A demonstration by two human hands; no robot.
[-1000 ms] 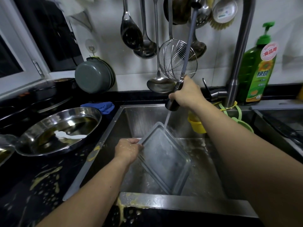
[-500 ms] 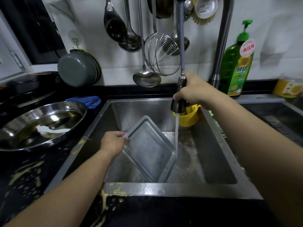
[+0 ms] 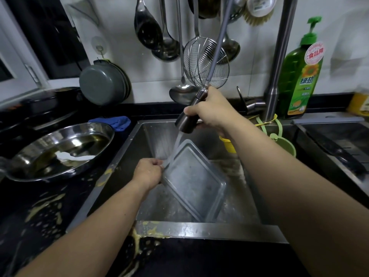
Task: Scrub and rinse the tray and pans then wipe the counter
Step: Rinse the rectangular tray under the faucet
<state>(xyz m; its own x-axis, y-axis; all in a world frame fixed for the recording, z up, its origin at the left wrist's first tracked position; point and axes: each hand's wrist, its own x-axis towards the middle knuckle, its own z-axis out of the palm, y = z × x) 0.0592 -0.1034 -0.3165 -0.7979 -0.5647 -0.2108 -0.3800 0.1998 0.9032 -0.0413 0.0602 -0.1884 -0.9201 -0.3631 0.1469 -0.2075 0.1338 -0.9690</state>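
Observation:
A rectangular metal tray (image 3: 194, 181) stands tilted inside the steel sink (image 3: 199, 229). My left hand (image 3: 148, 172) grips its left edge. My right hand (image 3: 211, 110) holds the pull-out spray head (image 3: 184, 122) on its hose above the tray. Water streams from the head onto the tray's upper left corner. A round steel pan (image 3: 60, 148) with oily liquid and a white utensil sits on the black counter (image 3: 40, 216) to the left.
Yellowish splatter covers the counter and the sink's front rim. A blue cloth (image 3: 115, 121) lies behind the pan. Ladles and a wire skimmer (image 3: 205, 62) hang on the wall. A green soap bottle (image 3: 301, 76) stands by the tap column; a yellow cup (image 3: 227, 144) hangs in the sink.
My right hand swung the spray head left, so the stream moved from the tray's right side to its upper left corner. The tray stays gripped and tilted.

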